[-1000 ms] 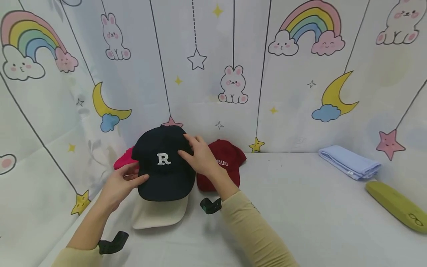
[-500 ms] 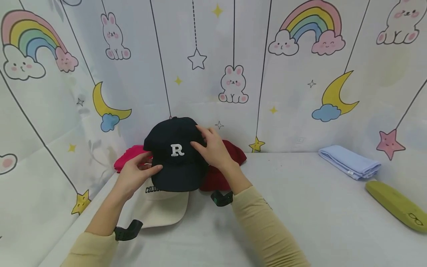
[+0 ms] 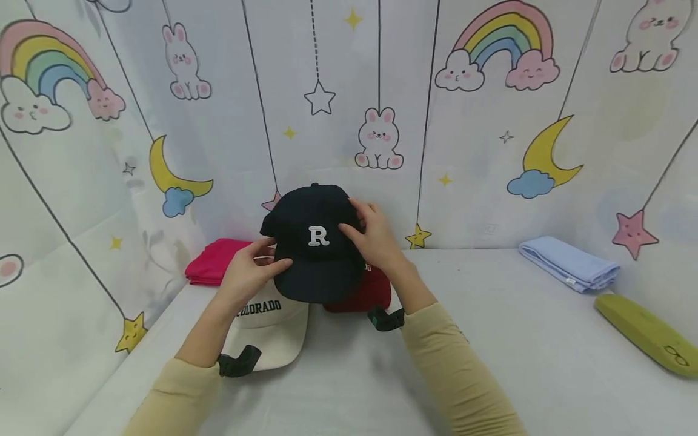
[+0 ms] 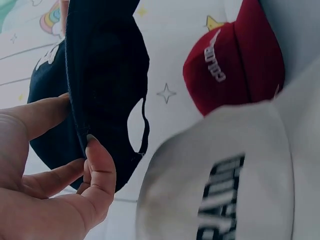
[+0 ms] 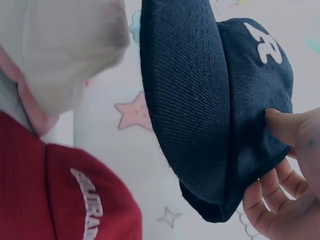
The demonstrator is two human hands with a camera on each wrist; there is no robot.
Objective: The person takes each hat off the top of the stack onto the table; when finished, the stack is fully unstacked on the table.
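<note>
A dark navy baseball cap [image 3: 322, 209] with a white letter R hangs between both hands, its front facing the head camera. My left hand [image 3: 251, 269] pinches the cap's edge near the brim; the left wrist view shows thumb and fingers on either side of that edge. On the crown's other side my right hand [image 3: 376, 236] grips it, thumb [image 5: 285, 125] on the front and fingers at the lower edge. Below stands a cream cap [image 3: 272, 333] lettered COLORADO. A dark red cap [image 3: 365, 293] with white lettering sits behind, partly hidden by the navy cap.
A bright pink cloth item [image 3: 215, 266] lies at the back left, by the printed curtain [image 3: 469, 133]. To the right are a folded light blue cloth [image 3: 569, 263] and a long olive-green case [image 3: 643, 333] with a glasses drawing, on the white tabletop [image 3: 491, 363].
Both hands have lifted the navy cap up and to the right, off the cream cap. More of the cream cap's lettering and the pink item now shows; the red cap is more covered.
</note>
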